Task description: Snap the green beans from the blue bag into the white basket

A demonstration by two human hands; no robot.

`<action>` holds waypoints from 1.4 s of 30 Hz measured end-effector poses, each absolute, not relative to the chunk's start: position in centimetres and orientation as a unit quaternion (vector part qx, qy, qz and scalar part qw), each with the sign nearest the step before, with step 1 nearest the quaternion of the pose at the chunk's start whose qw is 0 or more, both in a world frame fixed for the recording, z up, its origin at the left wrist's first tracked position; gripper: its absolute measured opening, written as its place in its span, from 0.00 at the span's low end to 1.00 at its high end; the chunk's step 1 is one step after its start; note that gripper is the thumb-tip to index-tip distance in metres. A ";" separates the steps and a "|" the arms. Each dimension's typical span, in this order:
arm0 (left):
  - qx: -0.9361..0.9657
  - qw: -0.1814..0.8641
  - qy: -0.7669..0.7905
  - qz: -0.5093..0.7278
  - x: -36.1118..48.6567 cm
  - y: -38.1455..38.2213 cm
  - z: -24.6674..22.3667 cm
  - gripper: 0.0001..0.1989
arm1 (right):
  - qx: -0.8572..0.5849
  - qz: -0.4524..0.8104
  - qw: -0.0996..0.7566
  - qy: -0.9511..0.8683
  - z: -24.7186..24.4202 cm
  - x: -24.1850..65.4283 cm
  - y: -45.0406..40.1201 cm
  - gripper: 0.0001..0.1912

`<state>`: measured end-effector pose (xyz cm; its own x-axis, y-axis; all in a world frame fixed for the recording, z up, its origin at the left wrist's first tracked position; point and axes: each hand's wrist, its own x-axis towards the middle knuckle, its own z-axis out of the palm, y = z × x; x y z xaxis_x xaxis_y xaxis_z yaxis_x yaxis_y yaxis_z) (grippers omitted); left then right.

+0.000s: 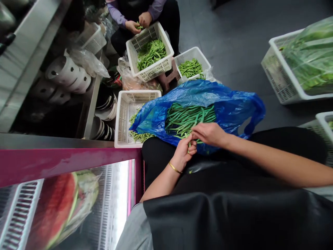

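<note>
My left hand [184,151], with a gold bangle at the wrist, is closed around green beans whose ends poke out between the fingers. Thumb and fingers of my right hand [208,133] pinch together at the upper end of those beans, close against the left fingertips. Just beyond both hands, an open blue plastic bag [231,104] lies across my lap. Long green beans [187,116] fill its opening. To the left stands a white basket [121,118] with bean pieces [142,136] in it, partly covered by the bag.
Opposite, a co-worker's hands [139,22] hold beans over a white basket [166,38] of bean pieces. Another white basket [204,59] holds more. At right stands a crate [275,69] of wrapped greens. A pink-edged glass case [78,156] with cut watermelon [54,205] borders my left.
</note>
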<state>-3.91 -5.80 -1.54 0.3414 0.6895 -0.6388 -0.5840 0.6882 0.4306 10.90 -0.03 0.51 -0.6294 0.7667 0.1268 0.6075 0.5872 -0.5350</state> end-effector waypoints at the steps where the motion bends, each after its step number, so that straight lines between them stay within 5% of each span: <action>1: 0.055 0.817 0.421 0.391 -3.6 -5.5 -1.8 0.19 | -0.380 0.243 0.197 -0.870 0.7 11.6 -1.7 0.15; 8: 0.118 0.786 0.426 0.432 -1.3 -3.3 -2.2 0.17 | -0.488 0.333 0.321 -0.740 0.4 15.4 -5.7 0.14; 15: 0.214 0.703 0.487 0.473 -0.9 -4.5 -0.5 0.15 | -0.446 0.352 0.189 -0.801 -0.9 16.4 -5.5 0.15; 23: 0.160 0.739 0.400 0.518 -0.7 -6.7 0.2 0.18 | -0.534 0.598 0.414 -0.431 0.5 18.2 -5.6 0.17; 28: 0.231 0.806 0.379 0.392 -1.5 -7.2 1.0 0.18 | -0.436 0.699 0.107 -0.556 2.0 22.2 -5.1 0.21; 31: 0.286 0.823 0.378 0.314 -1.6 -7.4 1.4 0.17 | -0.463 0.656 0.220 -0.554 3.9 21.1 -4.4 0.24; 34: 0.261 0.782 0.450 0.343 -1.5 -7.2 0.8 0.16 | -0.459 0.498 0.383 -0.628 6.1 18.2 -4.6 0.13; 37: 0.178 0.723 0.522 0.415 -1.8 -6.5 -0.2 0.16 | -0.395 0.428 0.358 -0.730 6.5 15.9 -6.1 0.09; 42: 0.188 0.764 0.473 0.396 -2.0 -6.2 -0.3 0.18 | -0.445 0.681 0.240 -0.530 2.4 15.4 -6.1 0.21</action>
<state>-2.02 -6.22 -0.29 0.2379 0.7836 -0.5739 -0.4280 0.6150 0.6623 15.36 -6.11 2.44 -0.4893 0.7980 -0.3520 0.1448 -0.3236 -0.9350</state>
